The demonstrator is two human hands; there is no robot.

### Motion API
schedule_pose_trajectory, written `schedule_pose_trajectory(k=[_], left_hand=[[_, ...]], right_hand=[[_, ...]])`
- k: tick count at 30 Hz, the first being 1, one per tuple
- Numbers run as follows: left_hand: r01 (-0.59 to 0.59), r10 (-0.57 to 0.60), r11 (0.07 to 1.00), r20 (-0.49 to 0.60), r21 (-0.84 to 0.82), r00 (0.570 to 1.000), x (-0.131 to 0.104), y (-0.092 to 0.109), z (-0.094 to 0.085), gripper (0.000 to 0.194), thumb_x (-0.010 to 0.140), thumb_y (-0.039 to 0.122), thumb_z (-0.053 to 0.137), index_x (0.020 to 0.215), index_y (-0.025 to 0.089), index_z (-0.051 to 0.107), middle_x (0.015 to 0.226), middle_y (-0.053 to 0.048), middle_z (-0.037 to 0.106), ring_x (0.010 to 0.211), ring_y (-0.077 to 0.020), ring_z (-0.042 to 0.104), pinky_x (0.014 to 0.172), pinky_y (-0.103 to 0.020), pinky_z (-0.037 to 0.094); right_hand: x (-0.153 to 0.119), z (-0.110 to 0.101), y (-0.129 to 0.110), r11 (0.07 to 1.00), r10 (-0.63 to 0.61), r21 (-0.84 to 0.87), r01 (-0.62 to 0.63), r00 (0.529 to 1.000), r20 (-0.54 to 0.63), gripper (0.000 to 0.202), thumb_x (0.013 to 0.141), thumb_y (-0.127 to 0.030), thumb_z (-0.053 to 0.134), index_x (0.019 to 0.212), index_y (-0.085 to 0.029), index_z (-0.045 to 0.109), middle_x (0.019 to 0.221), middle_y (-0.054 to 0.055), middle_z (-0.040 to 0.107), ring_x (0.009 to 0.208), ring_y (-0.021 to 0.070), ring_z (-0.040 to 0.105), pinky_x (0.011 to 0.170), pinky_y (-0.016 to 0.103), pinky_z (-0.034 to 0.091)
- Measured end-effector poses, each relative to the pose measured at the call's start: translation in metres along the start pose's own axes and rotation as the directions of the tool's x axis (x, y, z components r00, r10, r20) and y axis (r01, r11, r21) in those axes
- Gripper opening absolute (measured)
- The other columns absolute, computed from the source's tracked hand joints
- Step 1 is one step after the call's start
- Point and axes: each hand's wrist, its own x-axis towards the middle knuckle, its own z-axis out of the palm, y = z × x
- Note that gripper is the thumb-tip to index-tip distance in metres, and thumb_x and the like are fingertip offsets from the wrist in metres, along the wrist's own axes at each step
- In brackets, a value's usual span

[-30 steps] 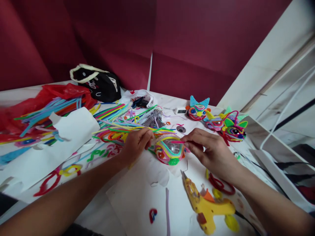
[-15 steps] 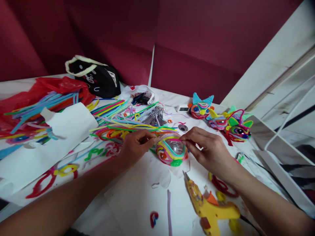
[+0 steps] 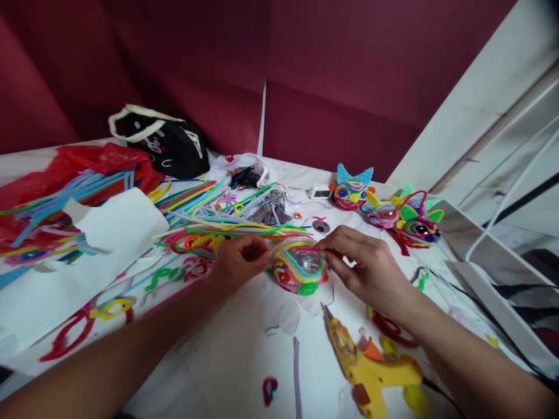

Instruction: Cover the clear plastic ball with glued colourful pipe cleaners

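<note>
A round ornament [image 3: 307, 288] covered in coloured pipe cleaners, with orange eyes, a green nose and a bare clear plastic patch, sits between my two hands. My left hand [image 3: 239, 262] is closed in a pinch at the ornament's upper left edge; what its fingertips hold is hidden. From the upper right, my right hand [image 3: 362, 256] pinches the end of a short pink pipe cleaner [image 3: 304, 249], which lies across the top of the clear patch. Below the right hand, a yellow hot glue gun [image 3: 362, 372] rests on the table with its nozzle pointing toward the ornament.
Finished pipe-cleaner figures [image 3: 353, 189] stand at the back right, near a small white display [image 3: 320, 192]. Loose pipe cleaners [image 3: 192, 198] spread across the left, with a red plastic bag [image 3: 109, 156], white paper [image 3: 117, 233] and a black bag [image 3: 174, 151].
The whole view has shifted slightly. Both hands keep nearly the same pinching pose at the ornament, and the pink pipe cleaner stays across its top.
</note>
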Motion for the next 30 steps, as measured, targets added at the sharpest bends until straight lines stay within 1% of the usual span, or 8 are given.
schedule_pose_trajectory(k=[5, 9, 17, 22, 24, 26, 30], left_hand=[[-0.019, 0.02, 0.999, -0.016, 0.034, 1.0, 0.0, 0.002, -0.003, 0.015, 0.066, 0.031, 0.064, 0.062, 0.017, 0.06, 0.057, 0.001, 0.058, 0.052, -0.0096, 0.048, 0.048, -0.02, 0.038], [-0.011, 0.011, 0.999, -0.019, 0.03, 1.0, 0.0, 0.001, -0.004, 0.015, 0.065, 0.031, 0.065, 0.062, 0.017, 0.059, 0.057, 0.002, 0.057, 0.051, -0.0089, 0.047, 0.048, -0.02, 0.036], [-0.007, 0.007, 1.0, -0.016, 0.028, 1.0, 0.001, -0.007, -0.005, 0.014, 0.068, 0.03, 0.065, 0.065, 0.018, 0.058, 0.06, 0.003, 0.056, 0.054, -0.0095, 0.05, 0.051, -0.021, 0.039], [-0.008, 0.008, 1.0, -0.035, -0.02, 0.999, 0.002, -0.006, -0.004, 0.019, 0.07, 0.03, 0.067, 0.062, 0.018, 0.054, 0.056, 0.005, 0.052, 0.05, -0.0079, 0.047, 0.048, -0.019, 0.038], [-0.011, 0.009, 0.999, -0.049, -0.038, 0.999, 0.001, -0.005, -0.003, 0.021, 0.072, 0.032, 0.068, 0.063, 0.018, 0.056, 0.055, 0.005, 0.051, 0.049, -0.0076, 0.046, 0.047, -0.019, 0.037], [-0.024, 0.023, 0.999, -0.044, -0.024, 0.999, 0.0, -0.005, -0.002, 0.021, 0.076, 0.036, 0.069, 0.069, 0.018, 0.061, 0.057, 0.005, 0.054, 0.05, -0.0084, 0.048, 0.048, -0.019, 0.038], [-0.077, 0.076, 0.996, 0.026, 0.048, 0.997, 0.0, -0.007, -0.003, 0.022, 0.085, 0.039, 0.063, 0.083, 0.018, 0.068, 0.066, 0.002, 0.065, 0.057, -0.0108, 0.056, 0.055, -0.021, 0.044]], right_hand=[[0.0, 0.0, -0.001, 1.0, -0.005, -0.009, 0.005, 1.0, -0.015, 0.015, 0.094, -0.009, 0.054, 0.095, -0.016, 0.067, 0.086, 0.006, 0.065, 0.078, 0.0153, 0.06, 0.066, 0.025, 0.048], [0.0, -0.003, 0.0, 1.0, 0.002, -0.008, -0.002, 1.0, -0.025, 0.014, 0.094, -0.01, 0.054, 0.095, -0.015, 0.067, 0.086, 0.006, 0.064, 0.075, 0.0141, 0.06, 0.064, 0.024, 0.048], [0.0, -0.014, 0.004, 0.999, 0.011, -0.049, -0.015, 0.996, -0.084, 0.014, 0.092, -0.007, 0.056, 0.096, -0.015, 0.068, 0.086, 0.006, 0.066, 0.078, 0.0146, 0.063, 0.069, 0.026, 0.05], [-0.002, -0.018, 0.004, 0.997, 0.051, -0.05, -0.056, 0.994, -0.092, 0.017, 0.09, -0.005, 0.056, 0.093, -0.018, 0.067, 0.084, 0.004, 0.066, 0.075, 0.0145, 0.062, 0.066, 0.027, 0.049], [-0.003, -0.017, 0.004, 0.997, 0.054, -0.045, -0.058, 0.995, -0.089, 0.018, 0.09, -0.005, 0.055, 0.094, -0.019, 0.067, 0.085, 0.004, 0.066, 0.075, 0.0149, 0.063, 0.066, 0.027, 0.05], [-0.004, -0.017, 0.005, 0.997, 0.055, -0.042, -0.059, 0.995, -0.083, 0.018, 0.09, -0.006, 0.056, 0.096, -0.019, 0.067, 0.086, 0.005, 0.067, 0.077, 0.0153, 0.063, 0.068, 0.028, 0.051], [-0.005, -0.015, 0.005, 0.998, 0.046, -0.039, -0.049, 0.996, -0.075, 0.017, 0.091, -0.008, 0.056, 0.098, -0.019, 0.067, 0.088, 0.005, 0.067, 0.079, 0.0155, 0.064, 0.069, 0.027, 0.051]])
